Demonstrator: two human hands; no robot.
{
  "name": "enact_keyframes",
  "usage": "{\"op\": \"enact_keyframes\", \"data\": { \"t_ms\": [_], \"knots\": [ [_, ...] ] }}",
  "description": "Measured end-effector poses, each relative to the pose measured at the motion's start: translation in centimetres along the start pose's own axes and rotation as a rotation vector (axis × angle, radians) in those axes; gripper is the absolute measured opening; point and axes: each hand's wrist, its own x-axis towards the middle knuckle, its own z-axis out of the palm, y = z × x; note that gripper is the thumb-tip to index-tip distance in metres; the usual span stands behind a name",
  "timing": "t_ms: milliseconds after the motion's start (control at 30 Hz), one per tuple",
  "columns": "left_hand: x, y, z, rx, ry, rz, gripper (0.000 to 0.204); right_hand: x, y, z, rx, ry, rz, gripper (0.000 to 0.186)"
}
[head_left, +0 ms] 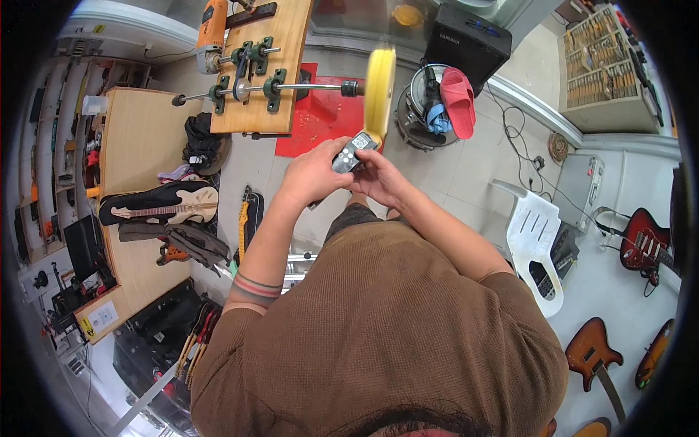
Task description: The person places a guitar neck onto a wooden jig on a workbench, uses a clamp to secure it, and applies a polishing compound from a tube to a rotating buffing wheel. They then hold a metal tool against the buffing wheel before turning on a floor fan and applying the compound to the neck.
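Note:
Between both hands is a small dark box-like piece [348,159] with a square-patterned label and several pale round spots on top. My left hand [314,173] grips its left side, and my right hand [382,178] closes on it from the right. Just beyond it stands a yellow buffing wheel [379,91], its rim smeared as if turning. The piece's far end is close to the wheel's lower edge; I cannot tell whether they touch. A long metal shaft [313,87] carries the wheel and runs left through green bearing blocks [274,90].
The shaft is mounted on a wooden bench [240,120] bearing an orange power tool [212,33]. Red sheeting [309,124] covers the floor below. Pink slippers [457,102] lie on a drum [426,131] at right, near a black amplifier [470,40]. A white plastic chair [530,226] stands nearer.

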Motion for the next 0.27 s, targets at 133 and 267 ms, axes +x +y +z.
{"op": "enact_keyframes", "data": {
  "t_ms": [133,267],
  "knots": [
    [0.2,-0.4,0.7,0.029,0.023,-0.009,0.083,0.2,-0.3,0.1,-0.018,0.006,0.000,0.045],
    [-0.6,0.4,1.1,-0.071,0.018,-0.070,0.087,-0.2,-0.7,0.2,-0.190,0.039,0.027,0.052]
  ]
}}
